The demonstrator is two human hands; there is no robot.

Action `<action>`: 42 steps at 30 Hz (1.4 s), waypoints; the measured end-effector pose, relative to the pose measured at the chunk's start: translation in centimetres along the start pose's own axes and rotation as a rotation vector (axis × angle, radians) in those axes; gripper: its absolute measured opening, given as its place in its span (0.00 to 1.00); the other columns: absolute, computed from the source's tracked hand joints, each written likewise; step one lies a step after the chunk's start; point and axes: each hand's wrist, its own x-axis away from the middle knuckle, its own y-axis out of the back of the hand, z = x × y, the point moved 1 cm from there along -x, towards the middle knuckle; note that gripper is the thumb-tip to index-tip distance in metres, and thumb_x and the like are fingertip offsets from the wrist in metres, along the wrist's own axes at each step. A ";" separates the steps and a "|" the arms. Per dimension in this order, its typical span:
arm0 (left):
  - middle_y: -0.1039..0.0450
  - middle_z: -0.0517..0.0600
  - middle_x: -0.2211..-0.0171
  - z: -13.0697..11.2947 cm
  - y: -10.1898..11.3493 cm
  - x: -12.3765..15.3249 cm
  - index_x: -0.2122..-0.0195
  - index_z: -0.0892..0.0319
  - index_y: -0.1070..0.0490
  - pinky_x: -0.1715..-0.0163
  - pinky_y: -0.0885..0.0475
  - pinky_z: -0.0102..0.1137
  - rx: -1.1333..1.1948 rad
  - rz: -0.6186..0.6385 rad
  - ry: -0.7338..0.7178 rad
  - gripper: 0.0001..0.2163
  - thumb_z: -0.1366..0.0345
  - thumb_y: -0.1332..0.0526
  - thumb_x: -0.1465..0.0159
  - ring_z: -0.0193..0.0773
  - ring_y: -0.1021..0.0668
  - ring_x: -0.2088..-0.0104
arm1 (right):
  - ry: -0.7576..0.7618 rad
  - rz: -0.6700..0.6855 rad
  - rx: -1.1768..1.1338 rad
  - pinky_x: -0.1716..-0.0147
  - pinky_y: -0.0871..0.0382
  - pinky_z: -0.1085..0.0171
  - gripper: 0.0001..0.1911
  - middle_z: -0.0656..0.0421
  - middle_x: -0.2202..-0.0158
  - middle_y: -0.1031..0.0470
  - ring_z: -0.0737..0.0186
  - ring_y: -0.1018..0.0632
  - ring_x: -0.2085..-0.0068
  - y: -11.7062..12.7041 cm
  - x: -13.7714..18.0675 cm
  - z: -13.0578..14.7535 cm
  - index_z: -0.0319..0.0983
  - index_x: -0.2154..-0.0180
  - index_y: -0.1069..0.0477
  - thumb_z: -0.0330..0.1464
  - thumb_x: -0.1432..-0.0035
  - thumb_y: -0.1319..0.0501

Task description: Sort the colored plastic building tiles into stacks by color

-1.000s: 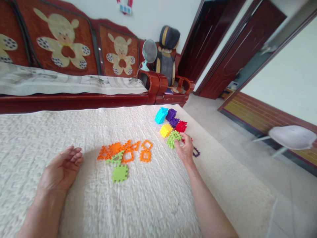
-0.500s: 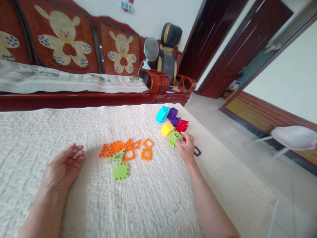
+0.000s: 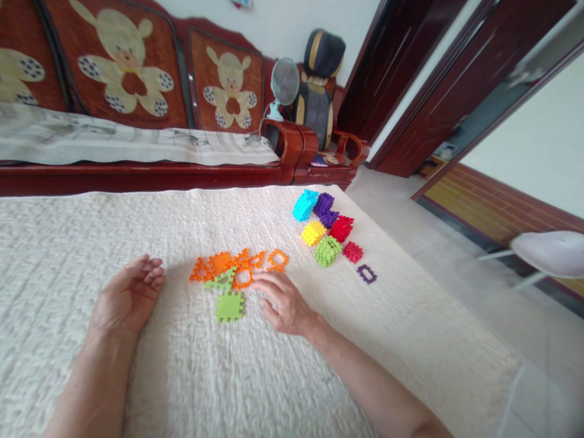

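Observation:
My left hand point(image 3: 130, 293) rests palm inward on the white cover, fingers loosely curled and holding nothing. Over the right end of the orange pieces reaches my right hand point(image 3: 285, 303), fingers apart and no piece visible in it. Flat orange notched building pieces point(image 3: 221, 263), squares and triangles, lie in a loose cluster between the hands. A green triangle piece point(image 3: 222, 279) overlaps them, and a solid green square piece point(image 3: 230, 306) lies just below. My right hand partly hides one orange piece near an orange square frame point(image 3: 277, 259).
Farther right stand stacks of pieces: cyan point(image 3: 305, 205), purple point(image 3: 324, 205), yellow point(image 3: 313, 233), green point(image 3: 327, 251) and red point(image 3: 341, 229). A smaller red stack point(image 3: 353, 252) and a purple frame point(image 3: 367, 274) lie beside them. Behind the covered surface is a wooden sofa point(image 3: 205, 173).
My right hand has left the green stack and moved left to the orange pieces. The green stack stays among the others. My left hand keeps its pose; the view has shifted slightly.

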 end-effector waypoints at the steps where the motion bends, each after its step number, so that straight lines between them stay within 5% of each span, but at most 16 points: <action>1: 0.22 0.51 0.74 0.0 -0.1 0.0 0.69 0.64 0.26 0.78 0.25 0.22 0.001 -0.004 0.000 0.06 0.77 0.41 0.45 0.32 0.22 0.76 | 0.035 0.077 0.002 0.41 0.31 0.52 0.21 0.49 0.43 0.28 0.56 0.29 0.41 -0.9 -0.3 0.6 0.38 0.43 0.34 0.26 0.37 0.47; 5: 0.22 0.51 0.74 -0.1 -0.3 0.3 0.69 0.64 0.26 0.78 0.26 0.22 0.002 -0.018 -0.002 0.06 0.77 0.41 0.44 0.32 0.22 0.77 | 0.058 0.266 0.057 0.37 0.36 0.50 0.24 0.49 0.36 0.34 0.54 0.34 0.37 -2.5 -1.0 1.7 0.35 0.40 0.36 0.26 0.38 0.45; 11: 0.22 0.51 0.74 -0.1 -0.3 0.2 0.70 0.64 0.26 0.78 0.26 0.22 -0.006 -0.017 0.002 0.05 0.77 0.40 0.45 0.32 0.23 0.77 | 0.016 0.353 0.075 0.37 0.37 0.49 0.23 0.53 0.36 0.33 0.53 0.35 0.37 -2.6 -1.4 1.7 0.38 0.42 0.33 0.26 0.39 0.43; 17: 0.23 0.51 0.74 0.0 -0.1 0.0 0.70 0.63 0.26 0.78 0.26 0.22 -0.018 -0.023 0.003 0.05 0.76 0.39 0.47 0.31 0.24 0.76 | 0.020 0.333 0.037 0.37 0.38 0.50 0.23 0.53 0.36 0.32 0.54 0.34 0.36 -2.5 -1.1 1.5 0.39 0.43 0.32 0.28 0.41 0.40; 23: 0.23 0.50 0.74 0.0 0.0 0.0 0.70 0.61 0.25 0.77 0.25 0.21 -0.032 -0.021 -0.005 0.05 0.75 0.39 0.46 0.30 0.24 0.75 | 0.030 0.248 0.017 0.39 0.36 0.50 0.23 0.50 0.40 0.28 0.52 0.33 0.37 -3.3 -0.7 1.2 0.37 0.47 0.30 0.43 0.38 0.36; 33: 0.21 0.46 0.71 0.0 0.2 0.3 0.71 0.51 0.24 0.77 0.22 0.23 -0.120 0.032 -0.021 0.10 0.72 0.40 0.37 0.31 0.22 0.73 | 0.032 0.216 0.029 0.39 0.34 0.52 0.15 0.53 0.43 0.25 0.55 0.31 0.40 -3.4 -0.9 1.5 0.38 0.48 0.30 0.32 0.35 0.40; 42: 0.22 0.50 0.74 0.0 -0.2 0.1 0.71 0.60 0.25 0.78 0.24 0.22 -0.040 -0.029 0.005 0.06 0.76 0.38 0.47 0.31 0.24 0.75 | 0.055 0.072 -0.067 0.45 0.29 0.54 0.12 0.52 0.53 0.21 0.58 0.23 0.49 -3.4 -0.7 1.2 0.38 0.51 0.30 0.28 0.34 0.47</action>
